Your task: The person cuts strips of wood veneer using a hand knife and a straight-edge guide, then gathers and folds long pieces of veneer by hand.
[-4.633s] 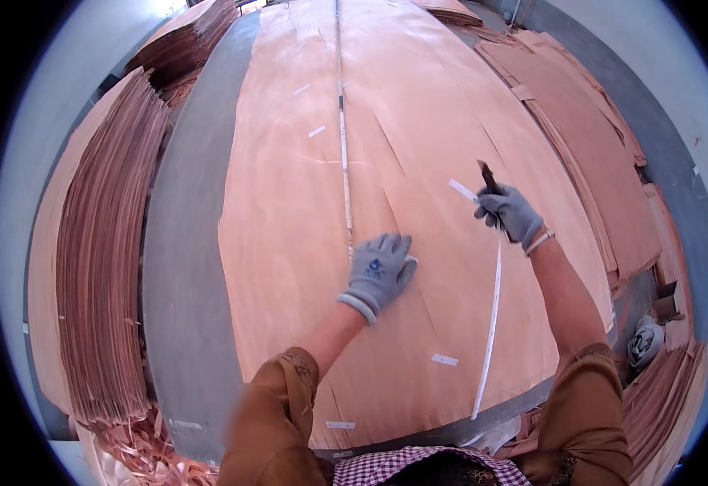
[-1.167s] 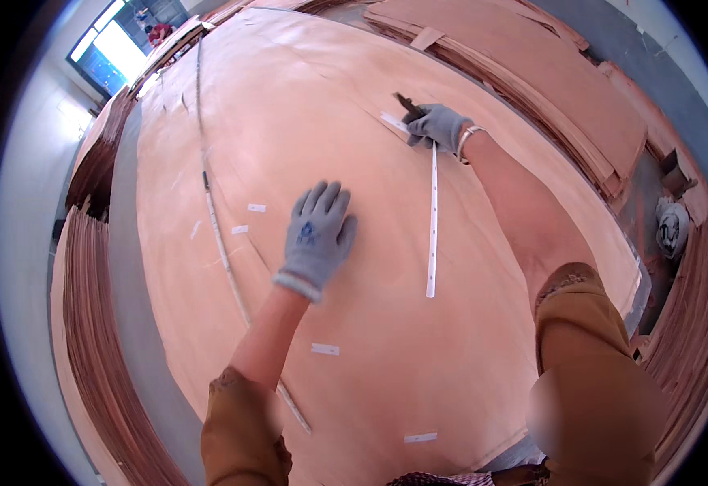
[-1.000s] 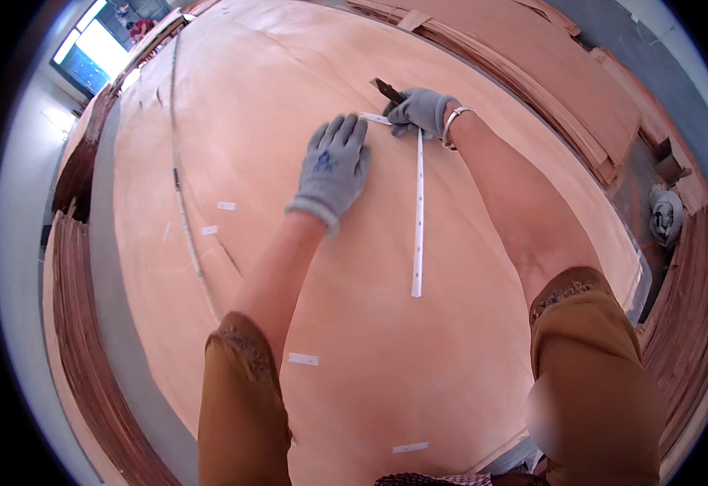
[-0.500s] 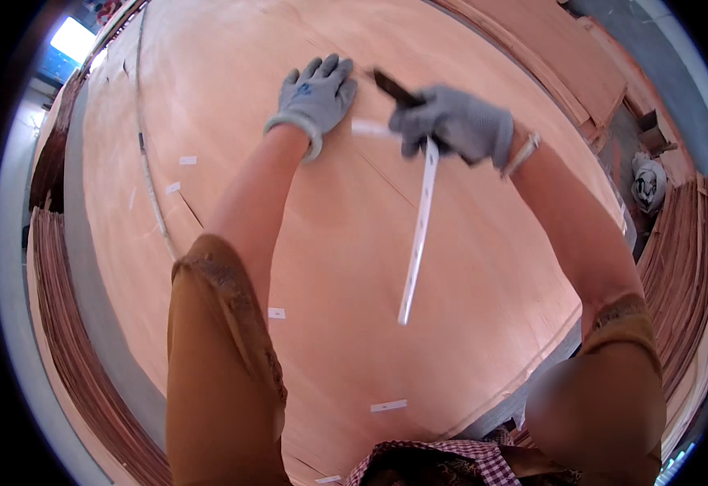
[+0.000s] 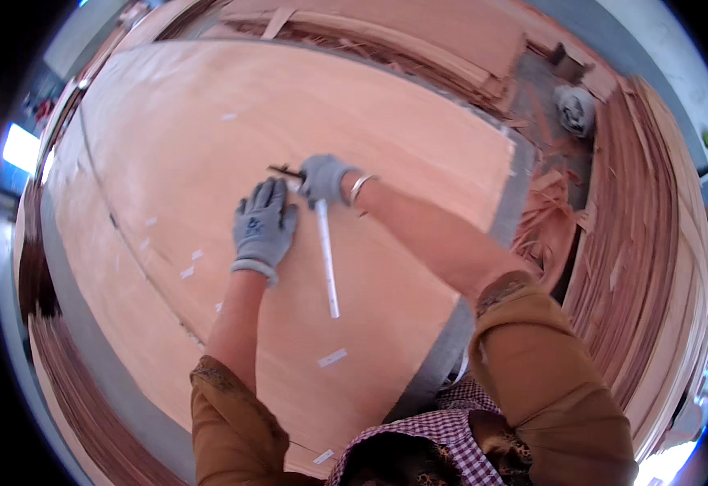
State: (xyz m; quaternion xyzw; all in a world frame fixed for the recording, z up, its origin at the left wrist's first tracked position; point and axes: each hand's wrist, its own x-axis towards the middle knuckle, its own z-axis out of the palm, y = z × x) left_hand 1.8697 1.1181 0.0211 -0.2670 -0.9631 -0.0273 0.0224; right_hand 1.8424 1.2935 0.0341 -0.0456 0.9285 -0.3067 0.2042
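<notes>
If the right grip (image 5: pixel 327 178), clamped on tool (image 5: pixel 282 171) and strip (image 5: pixel 329 267) over the sheet (image 5: pixel 402 283), is let slip, the left grip (image 5: pixel 263 232), laid flat on the sheet, could be nicked by the tool.

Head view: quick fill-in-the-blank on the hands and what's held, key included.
The white tape strip extends from the ____ hand.
The left hand is palm ____ over the wood veneer.
The dark tool points toward the picture's ____ edge.
Missing words: right; down; left.
</notes>
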